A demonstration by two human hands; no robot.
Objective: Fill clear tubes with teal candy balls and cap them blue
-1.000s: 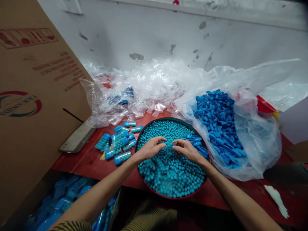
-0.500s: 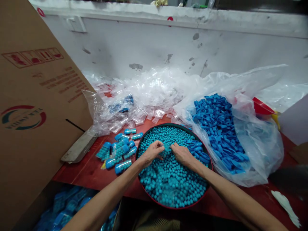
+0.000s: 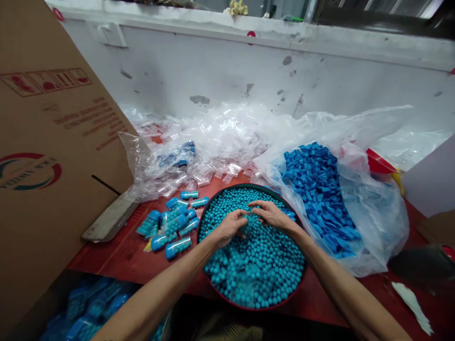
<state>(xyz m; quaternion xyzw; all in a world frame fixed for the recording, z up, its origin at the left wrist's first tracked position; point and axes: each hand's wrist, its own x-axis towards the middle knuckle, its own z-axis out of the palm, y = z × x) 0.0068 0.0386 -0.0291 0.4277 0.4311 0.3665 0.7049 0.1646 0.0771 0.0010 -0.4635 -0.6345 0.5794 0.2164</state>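
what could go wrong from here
The round, red-rimmed basin sits near the front edge of the red table; a knock might tip out its small round turquoise beads. With the left hand and right hand over them, a careless sweep could scatter some. Blue plastic pieces in the open, clear plastic bag beside the basin might slide in.

Hands (image 3: 229,228) and forearms (image 3: 336,269) bare; dim olive-brown, faintly striped cloth (image 3: 231,330) at lap.

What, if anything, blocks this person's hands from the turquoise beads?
Nothing visible does: the left hand and right hand are directly over the turquoise beads, within the round tub's rim. Some blue pieces lie beside the right wrist, off to one side.
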